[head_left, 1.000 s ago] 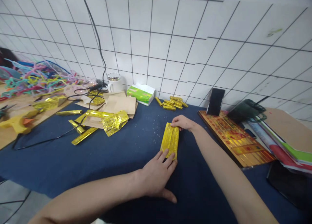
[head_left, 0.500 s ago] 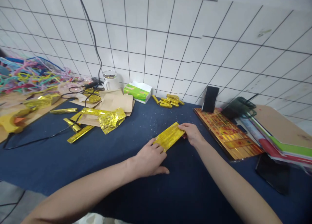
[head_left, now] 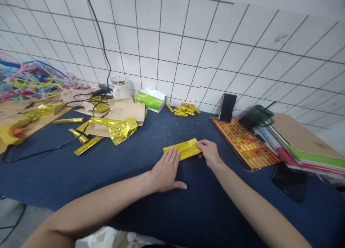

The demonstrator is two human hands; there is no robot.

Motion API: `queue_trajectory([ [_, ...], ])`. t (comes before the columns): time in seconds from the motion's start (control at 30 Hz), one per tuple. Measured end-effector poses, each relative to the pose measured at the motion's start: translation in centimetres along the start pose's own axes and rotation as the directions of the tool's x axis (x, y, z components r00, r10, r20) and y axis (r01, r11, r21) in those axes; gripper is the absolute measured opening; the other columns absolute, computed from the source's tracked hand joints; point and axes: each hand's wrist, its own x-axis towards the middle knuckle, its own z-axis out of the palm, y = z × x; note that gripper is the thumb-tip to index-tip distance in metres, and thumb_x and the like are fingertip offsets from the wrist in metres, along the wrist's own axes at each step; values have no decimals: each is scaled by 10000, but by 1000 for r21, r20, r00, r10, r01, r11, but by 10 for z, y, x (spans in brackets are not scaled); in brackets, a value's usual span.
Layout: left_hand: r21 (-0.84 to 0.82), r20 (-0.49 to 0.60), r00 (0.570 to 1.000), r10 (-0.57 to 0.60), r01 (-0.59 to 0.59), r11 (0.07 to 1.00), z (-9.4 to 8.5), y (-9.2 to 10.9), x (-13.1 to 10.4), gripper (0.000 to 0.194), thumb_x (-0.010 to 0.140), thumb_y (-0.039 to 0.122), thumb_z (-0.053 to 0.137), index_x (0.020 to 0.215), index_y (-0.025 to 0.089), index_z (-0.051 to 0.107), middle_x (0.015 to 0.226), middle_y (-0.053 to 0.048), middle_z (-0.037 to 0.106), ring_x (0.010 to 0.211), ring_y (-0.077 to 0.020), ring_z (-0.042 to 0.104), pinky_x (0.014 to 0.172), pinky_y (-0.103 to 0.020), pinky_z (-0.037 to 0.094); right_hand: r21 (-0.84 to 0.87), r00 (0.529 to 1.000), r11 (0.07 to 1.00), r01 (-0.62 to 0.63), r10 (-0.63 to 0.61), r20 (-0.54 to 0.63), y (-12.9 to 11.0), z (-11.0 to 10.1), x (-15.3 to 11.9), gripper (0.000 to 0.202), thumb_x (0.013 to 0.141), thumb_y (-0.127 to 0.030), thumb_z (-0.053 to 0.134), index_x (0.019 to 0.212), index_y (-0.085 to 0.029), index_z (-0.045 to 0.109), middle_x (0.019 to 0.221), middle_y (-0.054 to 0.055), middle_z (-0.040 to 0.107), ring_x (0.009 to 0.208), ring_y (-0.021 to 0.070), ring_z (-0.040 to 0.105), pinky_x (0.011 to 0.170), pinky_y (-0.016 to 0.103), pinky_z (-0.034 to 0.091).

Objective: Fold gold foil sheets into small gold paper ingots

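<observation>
A flat strip of shiny gold foil paper (head_left: 187, 150) lies on the dark blue cloth in front of me. My left hand (head_left: 167, 169) rests on its left end, fingers stretched out and thumb apart. At the other end, my right hand (head_left: 210, 152) pinches the strip's right edge between thumb and fingers. Behind the strip, near the wall, sits a small pile of short gold foil rolls (head_left: 185, 110). Longer gold rolls (head_left: 88, 145) and a crumpled gold foil sheet (head_left: 123, 130) lie to the left.
Brown paper pieces (head_left: 129, 110), a white mug (head_left: 120, 88) and a green tissue pack (head_left: 150, 100) stand at the back. A yellow glue gun (head_left: 10, 133) with a black cord is far left. A propped phone (head_left: 228, 108), orange-gold packet (head_left: 248, 145) and stacked folders (head_left: 304, 140) are right.
The gold strip has turned from slanting to nearly level, its left end swinging away from me. My left fingers have straightened and moved up onto it. My right hand keeps its pinch.
</observation>
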Motion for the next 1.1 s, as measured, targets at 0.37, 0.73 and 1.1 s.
queue_trajectory([
  [0.37,-29,43,999,-20,21,999,2,0,1,1050,667,781,209,1324,-38,229,1391,-267,158,1304,-349,74,1037,-463,143,-585,699,422,692,-594,398,-10,6,-38,413,872,-324,317,1195,-157,514,1260,108,499,1205,227,388,991,410,287],
  [0.73,-26,47,999,-21,23,999,4,0,1,1037,673,777,212,1314,-36,256,1387,-264,185,1304,-345,91,1037,-464,140,-624,672,253,739,-344,656,16,2,-28,714,842,-575,190,1384,-114,126,1450,121,101,1326,236,63,1049,481,86],
  [1.1,-2,14,1000,-21,21,1000,-4,-6,4,738,805,563,353,1296,13,315,1367,-225,279,1288,-289,212,1036,-399,221,-668,713,258,698,-344,611,21,0,-23,646,864,-496,147,1389,-122,104,1454,109,101,1327,228,63,1035,512,80],
])
